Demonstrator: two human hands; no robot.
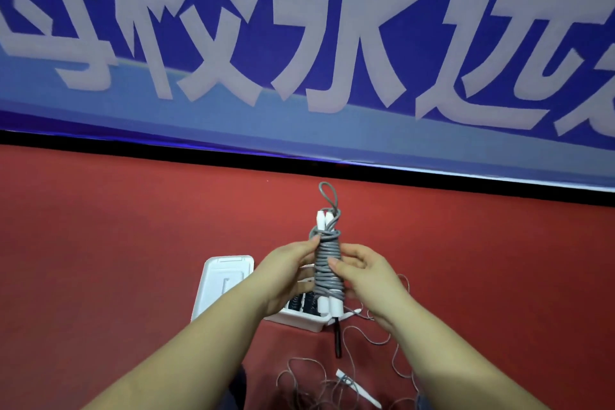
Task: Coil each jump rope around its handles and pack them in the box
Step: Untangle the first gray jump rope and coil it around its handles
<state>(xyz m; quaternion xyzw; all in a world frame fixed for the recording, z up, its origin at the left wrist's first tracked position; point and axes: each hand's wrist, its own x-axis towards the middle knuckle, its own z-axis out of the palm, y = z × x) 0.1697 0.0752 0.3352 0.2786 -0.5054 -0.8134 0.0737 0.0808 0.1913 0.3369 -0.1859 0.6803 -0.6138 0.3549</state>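
A grey jump rope [327, 260] is coiled tightly around its two white handles, held upright in front of me, with a small loop sticking up at the top. My left hand [289, 273] grips the coil from the left and my right hand [364, 271] holds it from the right, thumb pressed on the wraps. Below and behind the hands sits the white box [299, 318], open, with a dark coiled rope [301, 303] inside. Its lid [224, 280] lies open to the left.
On the red floor by my knees lies a loose thin grey rope [316, 383] with a white handle [357, 388] and a black handle [337, 338]. A black strip and a large blue banner with white characters [299, 43] stand behind.
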